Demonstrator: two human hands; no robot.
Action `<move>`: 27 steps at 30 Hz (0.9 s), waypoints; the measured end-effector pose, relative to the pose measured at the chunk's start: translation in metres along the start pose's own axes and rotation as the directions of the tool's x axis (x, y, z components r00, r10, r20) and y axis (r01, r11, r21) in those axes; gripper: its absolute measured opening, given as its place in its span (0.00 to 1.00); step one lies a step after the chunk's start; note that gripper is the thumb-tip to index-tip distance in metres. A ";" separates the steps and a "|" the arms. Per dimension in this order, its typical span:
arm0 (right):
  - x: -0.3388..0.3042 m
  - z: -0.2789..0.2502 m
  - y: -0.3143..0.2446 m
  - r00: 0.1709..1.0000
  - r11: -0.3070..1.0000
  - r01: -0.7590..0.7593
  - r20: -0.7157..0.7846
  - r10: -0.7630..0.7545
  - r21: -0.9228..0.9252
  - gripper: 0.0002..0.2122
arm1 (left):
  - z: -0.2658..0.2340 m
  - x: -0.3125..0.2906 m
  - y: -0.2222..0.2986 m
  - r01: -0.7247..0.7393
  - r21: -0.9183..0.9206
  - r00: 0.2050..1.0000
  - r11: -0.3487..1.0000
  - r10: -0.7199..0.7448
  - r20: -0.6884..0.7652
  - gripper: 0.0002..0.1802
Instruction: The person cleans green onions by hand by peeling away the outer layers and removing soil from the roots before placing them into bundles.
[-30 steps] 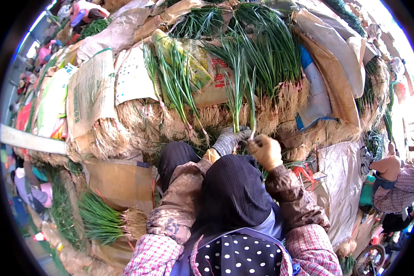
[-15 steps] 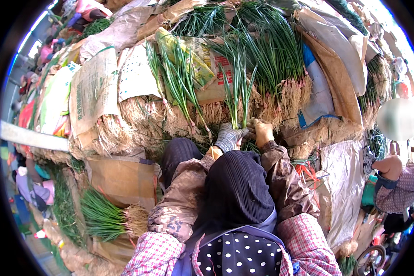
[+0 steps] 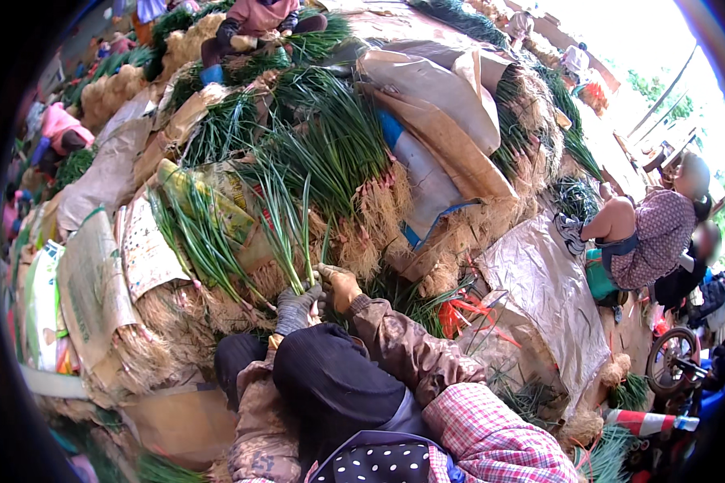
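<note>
My left hand (image 3: 296, 311), in a grey glove, is closed round the white lower ends of a few green onions (image 3: 286, 233). Their long leaves point up and away over the pile. Close by on the right is my right hand (image 3: 342, 288), in a tan glove, with its fingers bent together beside the stalk bases; whatever is between the fingertips is hidden. A loose bunch of green onions (image 3: 209, 241) lies to the left, on a yellow-green sack (image 3: 187, 189). Beyond my hands rests a large heap of green onions (image 3: 330, 145) with pale stringy roots.
Sacks, including a white one (image 3: 149, 256), cover root bundles at left. A brown and blue sheet (image 3: 435, 153) drapes over bundles ahead right. At right are red ties (image 3: 455, 314), a silvery sheet (image 3: 544, 286) and a seated person (image 3: 660, 233). Another person (image 3: 262, 20) works at the far side.
The view has swung to the right, so the pile and my hands sit further left and more of the right side shows. My left hand keeps its hold on the green onions.
</note>
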State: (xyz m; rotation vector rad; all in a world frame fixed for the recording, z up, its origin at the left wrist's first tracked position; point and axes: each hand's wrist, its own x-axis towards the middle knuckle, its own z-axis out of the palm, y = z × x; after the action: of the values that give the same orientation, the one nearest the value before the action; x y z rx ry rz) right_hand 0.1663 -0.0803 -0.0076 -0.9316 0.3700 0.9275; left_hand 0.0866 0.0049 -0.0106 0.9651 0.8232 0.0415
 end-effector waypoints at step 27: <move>0.005 -0.033 -0.006 0.771 0.980 0.058 0.615 -0.166 0.192 0.15 | 0.005 -0.030 0.007 0.004 0.166 0.887 0.986 -0.080 0.454 0.11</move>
State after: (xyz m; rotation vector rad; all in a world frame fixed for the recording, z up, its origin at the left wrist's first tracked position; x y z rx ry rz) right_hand 0.1776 -0.1063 -0.0269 -0.4389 -0.1883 1.0240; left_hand 0.0709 -0.0062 0.0147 1.0539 0.4095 -0.2887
